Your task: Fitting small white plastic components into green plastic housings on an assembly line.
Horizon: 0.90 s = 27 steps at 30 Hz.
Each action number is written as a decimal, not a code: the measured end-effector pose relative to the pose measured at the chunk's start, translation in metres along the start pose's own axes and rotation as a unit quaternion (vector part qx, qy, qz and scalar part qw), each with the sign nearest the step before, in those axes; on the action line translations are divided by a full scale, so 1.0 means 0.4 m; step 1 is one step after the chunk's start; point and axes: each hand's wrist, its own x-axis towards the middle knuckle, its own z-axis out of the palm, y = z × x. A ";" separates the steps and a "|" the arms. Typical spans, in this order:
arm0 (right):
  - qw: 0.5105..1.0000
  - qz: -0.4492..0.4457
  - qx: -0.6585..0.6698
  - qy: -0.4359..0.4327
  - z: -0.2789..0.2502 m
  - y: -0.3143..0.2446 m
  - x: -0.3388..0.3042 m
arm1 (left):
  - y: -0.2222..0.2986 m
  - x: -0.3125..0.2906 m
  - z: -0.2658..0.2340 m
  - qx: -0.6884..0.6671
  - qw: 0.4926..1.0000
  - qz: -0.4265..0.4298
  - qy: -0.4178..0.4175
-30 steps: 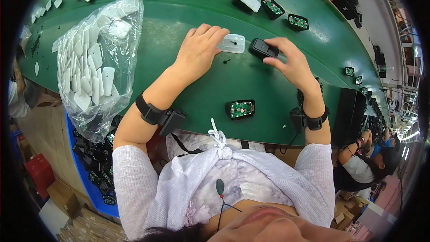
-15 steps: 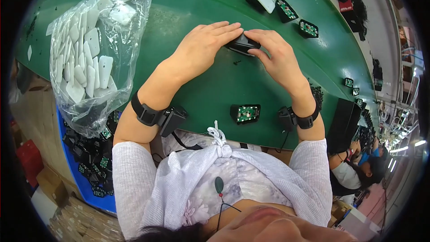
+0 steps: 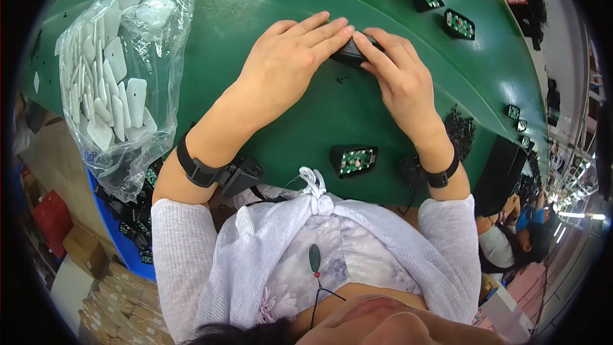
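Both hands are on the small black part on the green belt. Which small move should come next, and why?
Probably press down evenly: the left hand and right hand both cover the small black plastic housing lying on the green conveyor belt, fingertips meeting on top, so its cover likely needs seating.

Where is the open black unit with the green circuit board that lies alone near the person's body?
In the head view, the open black unit lies on the green table near its lower edge, between both forearms, below the hands.
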 end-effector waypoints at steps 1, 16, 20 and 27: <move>1.000 -0.013 -0.002 0.021 0.008 0.003 -0.006 | 0.007 -0.001 0.003 0.026 1.000 -0.005 0.008; 0.998 0.014 0.054 0.029 -0.001 0.017 -0.017 | -0.004 -0.001 0.018 -0.024 0.999 -0.026 0.032; 0.997 0.017 0.068 0.012 -0.002 0.014 -0.015 | 0.000 0.007 0.007 -0.048 0.998 -0.020 0.039; 1.000 0.002 0.029 -0.001 0.011 0.020 -0.012 | 0.005 0.005 0.003 -0.041 0.998 -0.040 0.005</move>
